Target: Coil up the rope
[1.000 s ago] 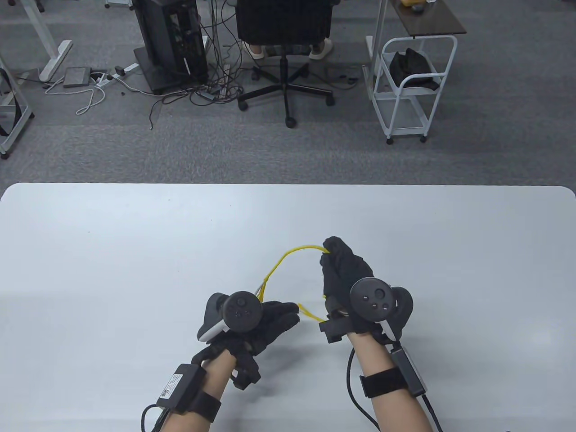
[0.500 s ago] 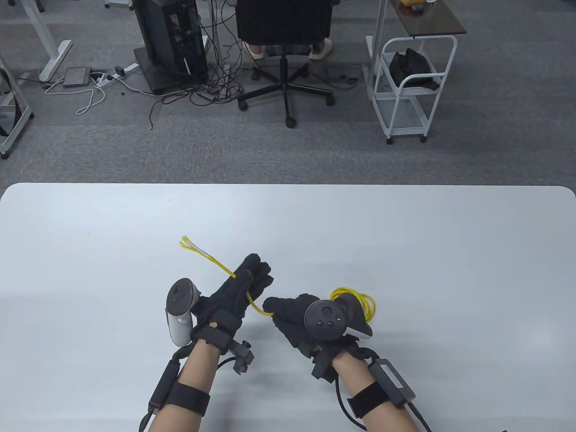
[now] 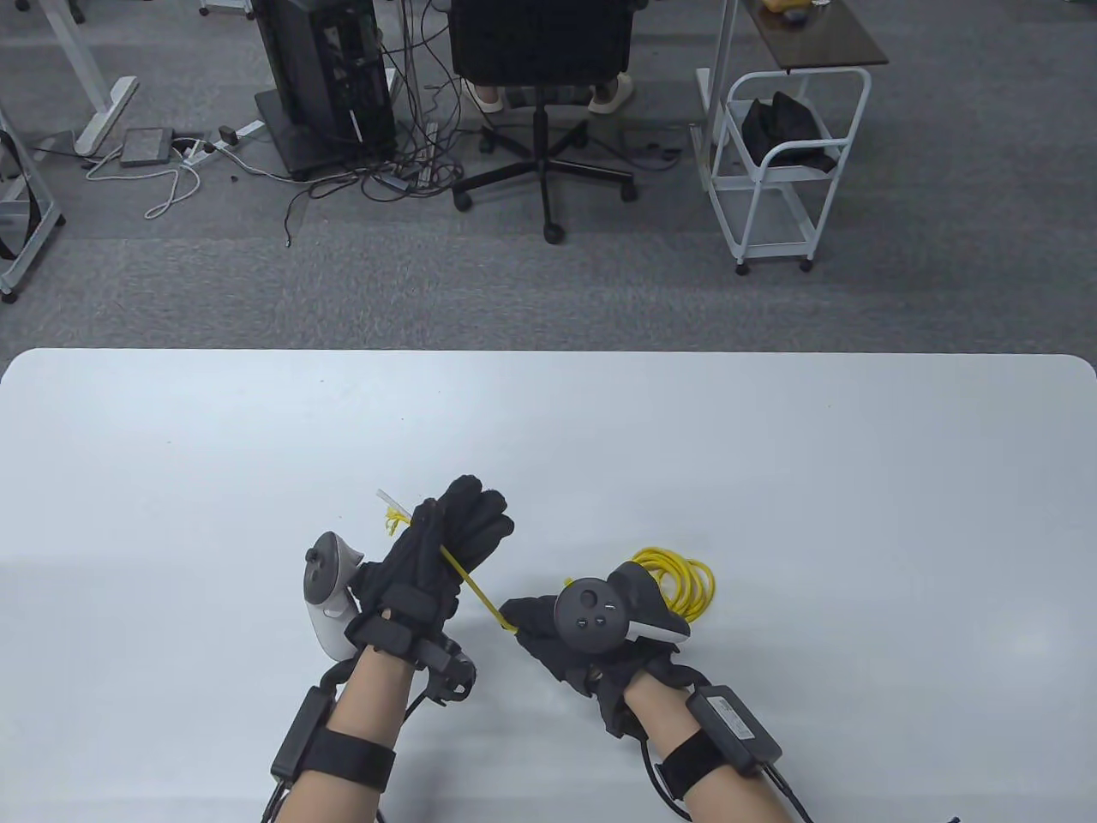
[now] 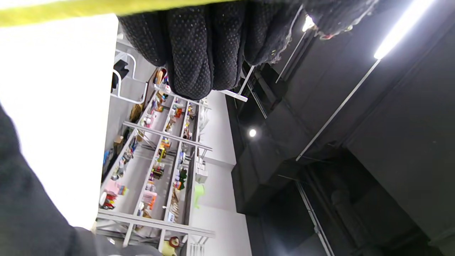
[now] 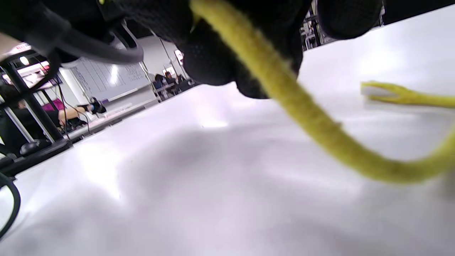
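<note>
Rope: a thin yellow rope (image 3: 470, 585) on the white worktop (image 3: 771, 480); a straight stretch runs between the two hands, near the front edge, slightly left of centre.
Coil: several loops (image 3: 681, 583) lie bunched just behind and to the right of the right hand; the tracker (image 3: 600, 613) on that hand hides their near side.
Frayed end: a short tuft (image 3: 392, 514) sticks out past the far-left side of the left hand; blurred and hard to make out.
Left hand: the left hand (image 3: 433, 557) is palm up, fingers (image 3: 476, 514) curled over the rope that crosses it. In the left wrist view only fingertips and a yellow strip at the top edge show.
Right hand: the right hand (image 3: 566, 634) grips the rope's other stretch at its left fingertips. In the right wrist view the rope comes out from under dark clenched fingers (image 5: 213, 67), but the contact itself is cut off.
</note>
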{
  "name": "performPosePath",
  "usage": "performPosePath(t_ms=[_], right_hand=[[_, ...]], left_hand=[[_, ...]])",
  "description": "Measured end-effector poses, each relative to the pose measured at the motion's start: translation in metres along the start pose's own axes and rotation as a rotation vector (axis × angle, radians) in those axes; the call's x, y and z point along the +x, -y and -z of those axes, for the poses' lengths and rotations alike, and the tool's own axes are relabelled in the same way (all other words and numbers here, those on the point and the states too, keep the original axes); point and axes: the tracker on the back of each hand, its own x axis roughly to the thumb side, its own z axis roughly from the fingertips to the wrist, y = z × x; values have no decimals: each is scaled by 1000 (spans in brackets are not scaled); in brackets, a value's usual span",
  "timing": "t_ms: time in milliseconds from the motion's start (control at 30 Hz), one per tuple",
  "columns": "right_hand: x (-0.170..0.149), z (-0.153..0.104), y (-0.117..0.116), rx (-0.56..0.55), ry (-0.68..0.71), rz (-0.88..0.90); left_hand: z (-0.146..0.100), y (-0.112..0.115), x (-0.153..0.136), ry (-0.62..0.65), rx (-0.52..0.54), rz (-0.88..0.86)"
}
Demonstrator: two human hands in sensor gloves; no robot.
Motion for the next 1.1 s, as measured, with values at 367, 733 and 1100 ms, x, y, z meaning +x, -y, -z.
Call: performPosePath(t_ms=[367, 733, 1100], right_hand=[[-29, -3, 0, 5, -225, -97], [-57, -23, 24, -149, -416, -132], [-52, -24, 37, -253, -269, 313]], left_hand=[[6, 33, -12, -79, -198, 10], [9, 64, -42, -331, -537, 332], [7, 48, -61, -464, -476, 462]])
